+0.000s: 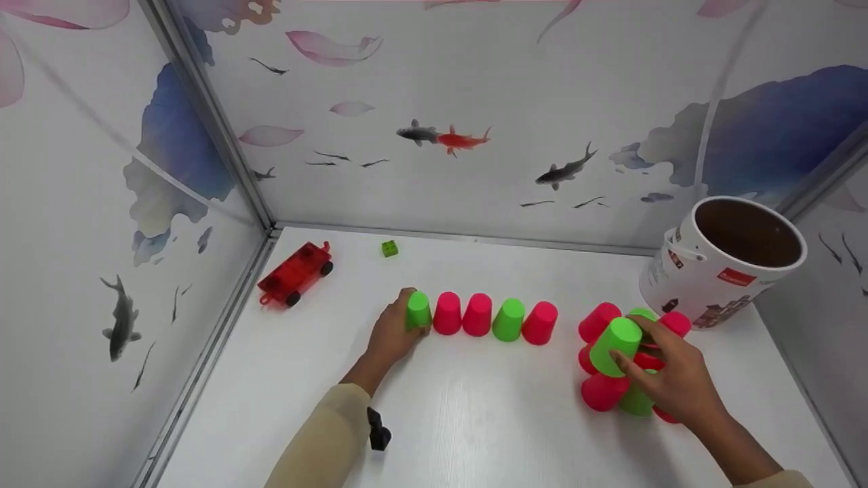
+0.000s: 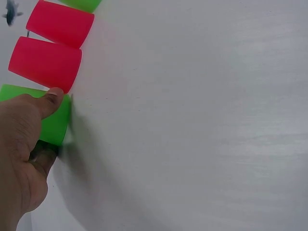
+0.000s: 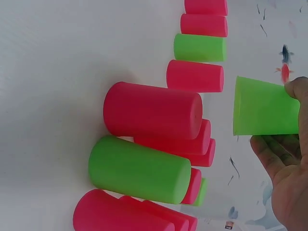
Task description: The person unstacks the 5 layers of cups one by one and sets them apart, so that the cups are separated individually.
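Observation:
My left hand [image 1: 393, 332] grips an upside-down green cup [image 1: 418, 310] at the left end of a row. Along that row stand a red cup [image 1: 447, 313], a second red cup [image 1: 477, 314], a green cup [image 1: 508, 319] and another red cup [image 1: 540, 323]. In the left wrist view, thumb and fingers lie around the end green cup [image 2: 57, 120]. My right hand [image 1: 678, 373] holds another green cup [image 3: 264, 107] by its sides, raised above a cluster of upside-down red and green cups [image 1: 603, 392]. The hand and its cup hide part of this cluster in the head view.
A white bucket [image 1: 678, 285] stands at the back right, behind the cluster. On the back left are a red toy wagon [image 1: 297, 273] and a small green block [image 1: 389, 249]. Printed wall panels [image 1: 475, 190] close off the table's back and sides.

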`<state>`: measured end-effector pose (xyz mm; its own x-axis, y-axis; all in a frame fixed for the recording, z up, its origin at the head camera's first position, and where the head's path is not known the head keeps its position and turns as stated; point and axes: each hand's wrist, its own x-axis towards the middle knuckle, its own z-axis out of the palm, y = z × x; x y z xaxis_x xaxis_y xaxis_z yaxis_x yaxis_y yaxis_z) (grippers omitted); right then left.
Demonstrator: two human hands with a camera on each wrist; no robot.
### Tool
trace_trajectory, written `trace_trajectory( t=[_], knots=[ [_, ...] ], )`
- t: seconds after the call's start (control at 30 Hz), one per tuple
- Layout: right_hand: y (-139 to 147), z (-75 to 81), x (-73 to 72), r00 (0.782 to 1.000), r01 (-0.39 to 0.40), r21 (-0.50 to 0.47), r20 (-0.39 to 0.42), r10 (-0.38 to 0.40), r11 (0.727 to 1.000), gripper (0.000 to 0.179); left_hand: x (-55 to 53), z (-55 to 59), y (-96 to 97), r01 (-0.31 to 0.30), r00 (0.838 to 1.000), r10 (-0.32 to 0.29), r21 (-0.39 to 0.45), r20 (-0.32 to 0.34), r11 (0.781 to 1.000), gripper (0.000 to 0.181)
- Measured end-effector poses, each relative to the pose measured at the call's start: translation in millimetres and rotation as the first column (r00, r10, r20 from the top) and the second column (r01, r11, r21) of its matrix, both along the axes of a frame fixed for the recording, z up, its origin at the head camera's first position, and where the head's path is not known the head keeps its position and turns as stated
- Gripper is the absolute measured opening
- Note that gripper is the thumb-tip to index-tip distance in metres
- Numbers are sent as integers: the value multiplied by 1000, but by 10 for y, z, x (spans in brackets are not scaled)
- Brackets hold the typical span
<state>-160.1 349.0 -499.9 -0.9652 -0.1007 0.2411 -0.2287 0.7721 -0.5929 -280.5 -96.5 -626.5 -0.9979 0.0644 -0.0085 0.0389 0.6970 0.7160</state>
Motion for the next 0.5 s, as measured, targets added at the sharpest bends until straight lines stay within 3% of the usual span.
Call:
trace_trajectory(
  t=[0.23, 0.5],
  knots=[
    [47, -18, 168, 1000, 23, 16, -5, -23, 1000, 72, -7, -21, -6, 7, 1000, -7, -9, -19, 1000, 74],
    [76, -111, 357, 997, 31, -4, 69, -31, 999, 68, -8, -33, 2, -3, 1000, 3, -14, -1, 1000, 75]
  ],
)
